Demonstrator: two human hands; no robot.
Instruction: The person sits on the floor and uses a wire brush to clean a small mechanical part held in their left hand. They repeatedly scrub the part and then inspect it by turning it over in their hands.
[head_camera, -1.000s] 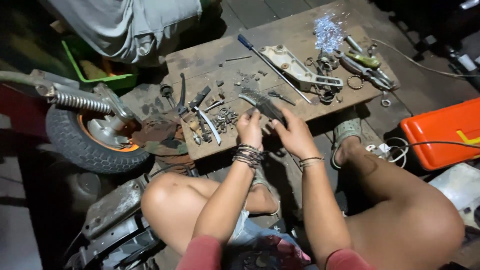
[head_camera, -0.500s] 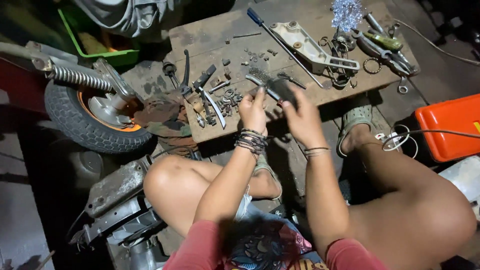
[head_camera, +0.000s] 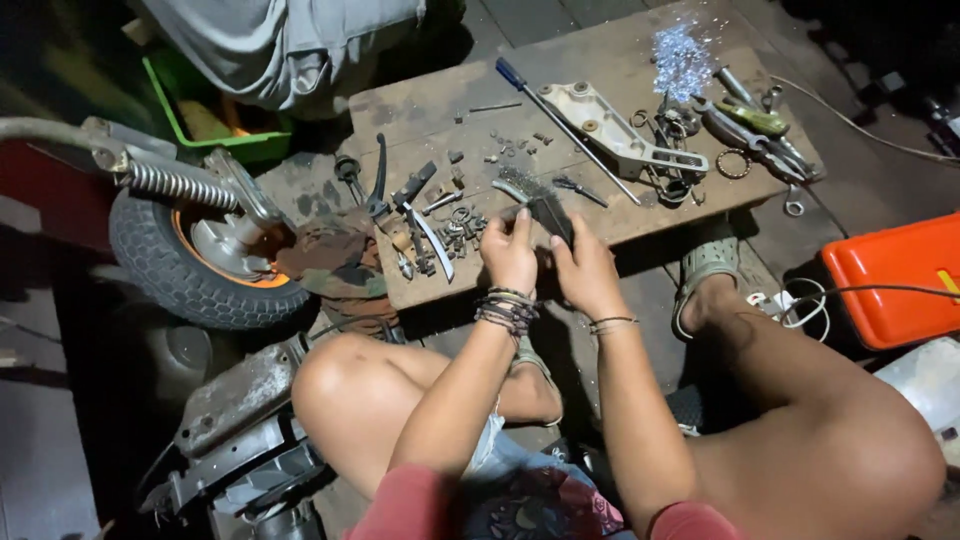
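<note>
Both hands are at the wooden worktop (head_camera: 420, 100) edge: left hand (head_camera: 510, 255) pinches something too small to tell, right hand (head_camera: 585, 270) has its grip closed on a dark wire brush (head_camera: 545, 205).

The right hand (head_camera: 585, 272) is back against the dark wire brush (head_camera: 545, 210) at the centre of the frame; half a second ago it was blurred and lifted a little apart from it, fingers spread. The left hand (head_camera: 510, 255) sits slightly lower in the frame than half a second ago, with its fingers on a small part beside the brush. The view tilts down again, so the board (head_camera: 600, 70) shows more of its upper edge.
</note>
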